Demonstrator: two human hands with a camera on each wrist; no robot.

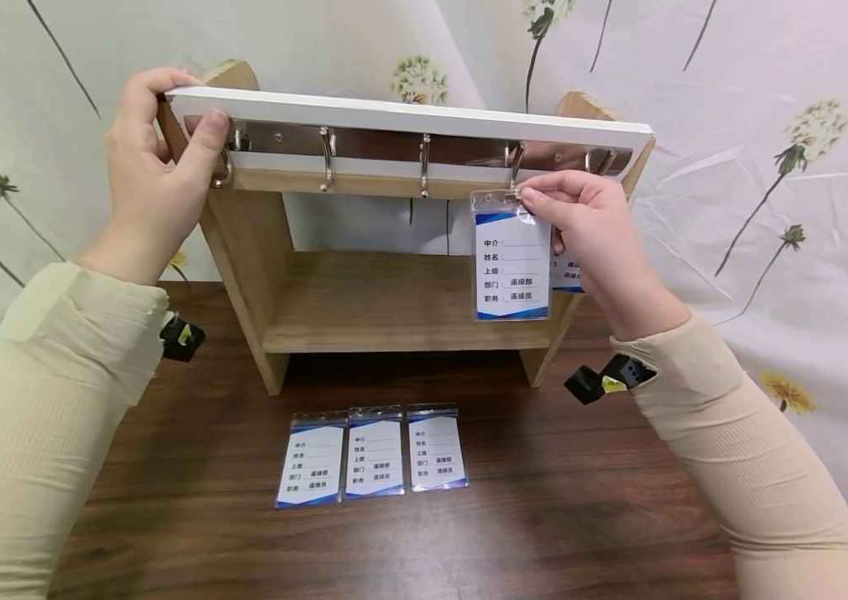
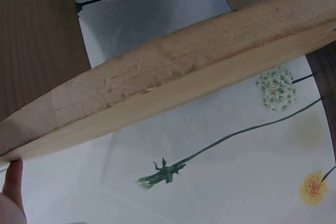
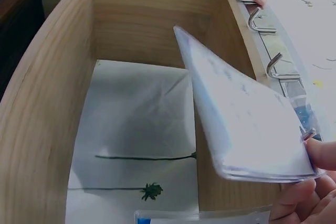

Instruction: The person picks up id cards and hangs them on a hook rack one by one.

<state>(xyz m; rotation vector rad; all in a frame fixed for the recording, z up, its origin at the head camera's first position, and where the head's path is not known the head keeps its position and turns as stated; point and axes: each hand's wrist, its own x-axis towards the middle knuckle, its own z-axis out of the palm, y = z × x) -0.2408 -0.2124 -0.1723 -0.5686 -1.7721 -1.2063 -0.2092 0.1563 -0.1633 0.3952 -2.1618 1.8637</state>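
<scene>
My right hand (image 1: 594,221) pinches the top edge of a clear-sleeved badge (image 1: 512,258) just under the fourth hook (image 1: 517,162) of a metal hook rail (image 1: 378,148). Whether the hook passes through the badge's slot cannot be told. In the right wrist view the badge (image 3: 241,114) tilts away from the rail between thumb and fingers. Another badge (image 1: 568,273) hangs behind that hand at the right end, mostly hidden. With my left hand (image 1: 161,162) I grip the left end of the white board (image 1: 408,110) that carries the rail, thumb on its front.
Three badges (image 1: 308,462) lie in a row on the dark wooden table (image 1: 514,517). The wooden rack (image 1: 393,304) has a lower shelf and two side panels. Behind it hangs a flowered cloth (image 1: 731,75).
</scene>
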